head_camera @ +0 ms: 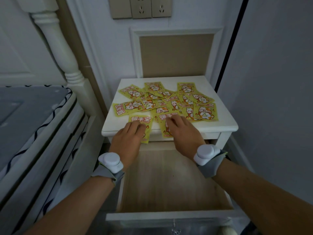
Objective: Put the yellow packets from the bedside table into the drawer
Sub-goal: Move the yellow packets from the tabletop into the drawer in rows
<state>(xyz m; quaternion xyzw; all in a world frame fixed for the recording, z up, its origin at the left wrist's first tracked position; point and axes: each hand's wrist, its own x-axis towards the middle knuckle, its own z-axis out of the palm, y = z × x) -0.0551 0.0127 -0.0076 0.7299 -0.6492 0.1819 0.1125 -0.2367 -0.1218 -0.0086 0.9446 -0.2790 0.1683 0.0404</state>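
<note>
Several yellow packets [169, 99] with cartoon cats lie scattered on the white bedside table [111, 126]. Below it the drawer [169, 184] stands pulled out, its wooden bottom bare. My left hand [128, 139] rests fingers-down on one yellow packet [140, 120] that hangs over the table's front edge. My right hand [183, 131] lies on a second packet [163, 128] at the same edge. Both hands press flat on their packets with fingers slightly curled. Each wrist wears a grey strap with a white device.
A bed [33, 124] with a grey, wavy-lined cover and a white bedpost [55, 41] stands to the left. Wall sockets [149, 7] sit above the table. A plain wall [271, 99] closes the right side. The drawer front [169, 219] is nearest to me.
</note>
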